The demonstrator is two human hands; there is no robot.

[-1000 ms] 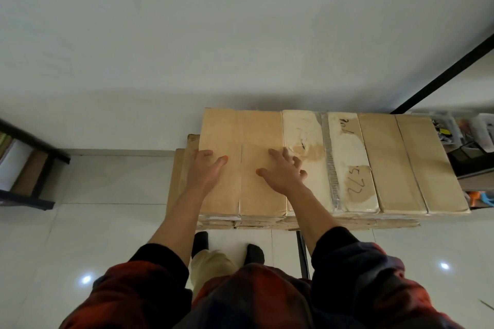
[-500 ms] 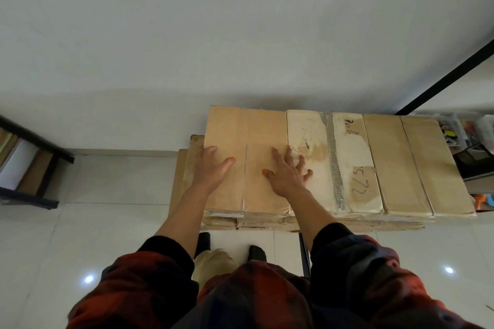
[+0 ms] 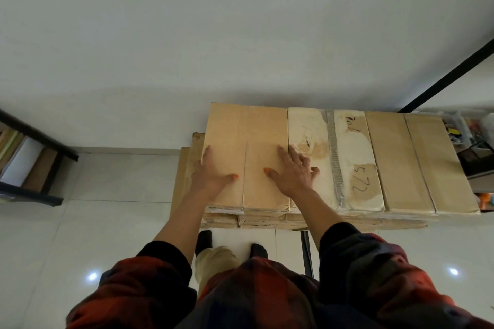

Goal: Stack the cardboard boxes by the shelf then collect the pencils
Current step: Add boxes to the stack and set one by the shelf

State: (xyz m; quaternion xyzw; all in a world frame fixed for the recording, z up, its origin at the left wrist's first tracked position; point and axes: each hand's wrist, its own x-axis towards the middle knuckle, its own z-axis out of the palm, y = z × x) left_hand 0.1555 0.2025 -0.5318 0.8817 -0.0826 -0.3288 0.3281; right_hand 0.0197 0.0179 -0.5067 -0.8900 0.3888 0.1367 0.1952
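Note:
A stack of flat cardboard boxes stands against the white wall. Its top layer is three boxes side by side: a tan left box [image 3: 248, 136], a pale taped middle box [image 3: 347, 157] with handwriting, and a tan right box [image 3: 411, 163]. My left hand [image 3: 211, 176] lies flat on the left box at its left edge, fingers apart. My right hand [image 3: 294, 171] rests flat with spread fingers across the seam between the left and middle boxes. Neither hand holds anything. More boxes [image 3: 187, 168] stick out below on the left. No pencils are visible.
A black-framed shelf [image 3: 40, 168] with books or boards stands at the left. At the right, a black-framed shelf [image 3: 475, 147] holds clutter in clear bins. Glossy white floor tiles [image 3: 107, 222] surround the stack, and my feet [image 3: 230, 246] stand just before it.
Both hands have slid slightly farther over the top of the left box and spread flatter. The view has shifted a little; the boxes look unmoved.

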